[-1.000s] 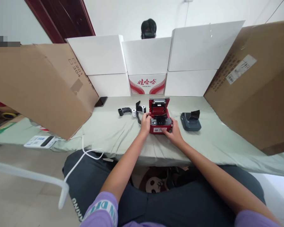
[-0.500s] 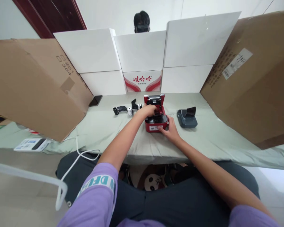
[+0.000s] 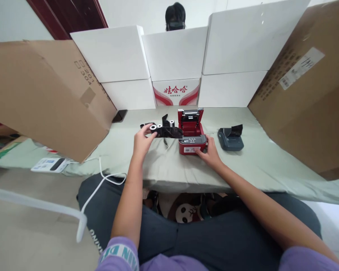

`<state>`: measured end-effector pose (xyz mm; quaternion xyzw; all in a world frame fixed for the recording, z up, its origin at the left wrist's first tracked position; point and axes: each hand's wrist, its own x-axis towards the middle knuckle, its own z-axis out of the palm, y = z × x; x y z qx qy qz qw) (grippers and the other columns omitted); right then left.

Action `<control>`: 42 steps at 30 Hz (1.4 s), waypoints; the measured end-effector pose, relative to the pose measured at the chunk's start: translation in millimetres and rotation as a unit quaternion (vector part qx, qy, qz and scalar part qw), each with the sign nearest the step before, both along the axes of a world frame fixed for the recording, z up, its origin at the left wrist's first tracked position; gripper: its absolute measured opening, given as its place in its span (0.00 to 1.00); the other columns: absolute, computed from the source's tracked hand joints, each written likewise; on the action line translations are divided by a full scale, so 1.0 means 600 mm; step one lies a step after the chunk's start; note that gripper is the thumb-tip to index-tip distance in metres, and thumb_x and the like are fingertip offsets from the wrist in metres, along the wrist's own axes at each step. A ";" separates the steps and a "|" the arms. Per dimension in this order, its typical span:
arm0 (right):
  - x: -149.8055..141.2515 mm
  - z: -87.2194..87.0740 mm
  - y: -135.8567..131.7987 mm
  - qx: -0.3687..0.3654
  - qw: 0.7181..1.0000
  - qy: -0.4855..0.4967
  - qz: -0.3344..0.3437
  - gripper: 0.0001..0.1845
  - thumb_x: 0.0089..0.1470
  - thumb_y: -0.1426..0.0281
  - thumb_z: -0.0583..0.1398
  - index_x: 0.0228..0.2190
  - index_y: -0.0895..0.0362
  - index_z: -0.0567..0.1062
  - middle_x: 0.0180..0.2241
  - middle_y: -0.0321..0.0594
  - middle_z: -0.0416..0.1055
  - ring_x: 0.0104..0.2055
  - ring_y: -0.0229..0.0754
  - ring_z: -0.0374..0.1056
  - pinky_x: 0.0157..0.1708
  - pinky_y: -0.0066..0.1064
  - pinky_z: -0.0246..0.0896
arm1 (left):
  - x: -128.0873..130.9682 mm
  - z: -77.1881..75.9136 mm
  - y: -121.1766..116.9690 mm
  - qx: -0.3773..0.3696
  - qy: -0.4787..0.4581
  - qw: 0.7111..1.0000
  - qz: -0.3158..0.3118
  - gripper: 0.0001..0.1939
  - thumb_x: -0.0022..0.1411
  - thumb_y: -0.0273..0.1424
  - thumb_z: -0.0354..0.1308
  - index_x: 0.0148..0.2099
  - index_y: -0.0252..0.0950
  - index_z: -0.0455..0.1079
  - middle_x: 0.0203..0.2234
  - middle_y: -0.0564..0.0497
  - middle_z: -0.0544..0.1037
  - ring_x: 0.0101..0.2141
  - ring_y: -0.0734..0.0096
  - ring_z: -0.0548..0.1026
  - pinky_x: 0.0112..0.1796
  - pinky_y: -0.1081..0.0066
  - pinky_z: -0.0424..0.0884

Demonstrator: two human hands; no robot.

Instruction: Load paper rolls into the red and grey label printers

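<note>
A small red printer (image 3: 191,134) stands on the cloth-covered table (image 3: 243,165) with its lid up. My right hand (image 3: 209,151) rests against the printer's front right corner, fingers curled on it. My left hand (image 3: 142,141) is left of the printer, fingers closed on a paper roll (image 3: 153,128) whose black strip (image 3: 169,131) stretches right toward the printer's open bay. A second small white roll (image 3: 171,122) and a black strip piece lie just behind.
A dark grey printer (image 3: 230,137) sits right of the red one. Big cardboard boxes (image 3: 45,94) flank both sides; white boxes (image 3: 175,56) wall off the back, with a person's head above them. A black phone (image 3: 120,115) lies at the back left. A white cable (image 3: 101,180) hangs over the front edge.
My left hand has pulled away from the red printer to the left, drawing a roll with its black strip out. My right hand stays on the printer's front.
</note>
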<state>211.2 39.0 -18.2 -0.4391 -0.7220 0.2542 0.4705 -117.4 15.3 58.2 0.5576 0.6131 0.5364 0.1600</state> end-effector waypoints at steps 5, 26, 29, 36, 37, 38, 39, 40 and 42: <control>0.000 -0.003 0.001 -0.010 1.000 0.007 0.003 0.48 0.51 0.43 0.69 0.64 0.52 0.61 0.58 0.55 0.64 0.60 0.61 0.65 0.58 0.58 0.67 | -0.057 -0.074 -0.019 -0.071 -0.082 0.993 0.047 0.25 0.58 0.25 0.63 0.59 0.35 0.76 0.55 0.41 0.82 0.54 0.55 0.82 0.57 0.58 0.76; -0.002 0.000 -0.001 0.012 1.000 0.003 -0.004 0.47 0.52 0.42 0.68 0.63 0.52 0.62 0.57 0.54 0.65 0.61 0.61 0.64 0.61 0.59 0.64 | -0.082 -0.113 0.002 -0.100 -0.021 0.993 0.052 0.33 0.60 0.19 0.55 0.67 0.37 0.68 0.63 0.42 0.76 0.64 0.58 0.74 0.66 0.61 0.67; -0.002 0.000 0.000 0.015 1.000 0.003 -0.004 0.46 0.52 0.43 0.68 0.63 0.51 0.62 0.57 0.54 0.66 0.61 0.61 0.65 0.61 0.59 0.64 | -0.097 -0.097 0.037 -0.074 -0.016 0.990 0.119 0.33 0.62 0.21 0.57 0.69 0.36 0.66 0.64 0.40 0.75 0.65 0.59 0.73 0.66 0.62 0.66; -0.002 0.001 -0.001 0.010 1.000 0.005 0.000 0.46 0.53 0.43 0.67 0.63 0.52 0.62 0.57 0.54 0.65 0.60 0.61 0.65 0.61 0.59 0.65 | -0.123 -0.068 0.151 -0.159 -0.013 0.975 0.157 0.26 0.55 0.26 0.68 0.57 0.30 0.75 0.51 0.38 0.83 0.54 0.54 0.81 0.59 0.57 0.73; -0.002 0.001 -0.001 0.008 1.000 0.004 0.000 0.46 0.53 0.43 0.67 0.64 0.52 0.62 0.57 0.54 0.65 0.60 0.61 0.65 0.61 0.59 0.65 | -0.123 -0.063 0.158 -0.155 -0.010 0.976 0.153 0.23 0.56 0.26 0.67 0.55 0.30 0.77 0.49 0.39 0.84 0.52 0.55 0.82 0.59 0.58 0.74; -0.002 0.002 -0.001 0.006 1.000 0.004 0.002 0.46 0.53 0.43 0.67 0.64 0.52 0.62 0.57 0.54 0.65 0.60 0.61 0.65 0.60 0.58 0.66 | -0.121 -0.056 0.162 -0.137 -0.008 0.980 0.147 0.21 0.57 0.25 0.65 0.54 0.30 0.77 0.48 0.40 0.85 0.51 0.57 0.82 0.58 0.59 0.74; -0.002 0.002 -0.001 0.006 1.000 0.003 0.003 0.46 0.53 0.42 0.67 0.64 0.52 0.62 0.57 0.55 0.65 0.60 0.61 0.65 0.60 0.58 0.66 | -0.116 -0.047 0.163 -0.108 -0.012 0.985 0.138 0.21 0.59 0.25 0.64 0.56 0.31 0.77 0.49 0.41 0.84 0.52 0.59 0.82 0.58 0.61 0.74; -0.002 0.002 -0.001 0.008 1.000 0.003 0.005 0.46 0.53 0.42 0.67 0.64 0.52 0.62 0.57 0.55 0.65 0.60 0.61 0.66 0.60 0.58 0.66 | -0.109 -0.035 0.161 -0.068 -0.022 0.990 0.123 0.22 0.61 0.25 0.63 0.58 0.31 0.75 0.51 0.42 0.83 0.52 0.61 0.81 0.57 0.63 0.75; -0.002 0.002 -0.001 0.012 1.000 0.002 0.005 0.46 0.53 0.42 0.67 0.63 0.52 0.62 0.57 0.55 0.65 0.60 0.60 0.65 0.61 0.58 0.65 | -0.088 -0.005 0.151 0.018 -0.069 0.995 0.071 0.25 0.64 0.27 0.61 0.63 0.34 0.72 0.55 0.43 0.81 0.53 0.63 0.80 0.56 0.66 0.76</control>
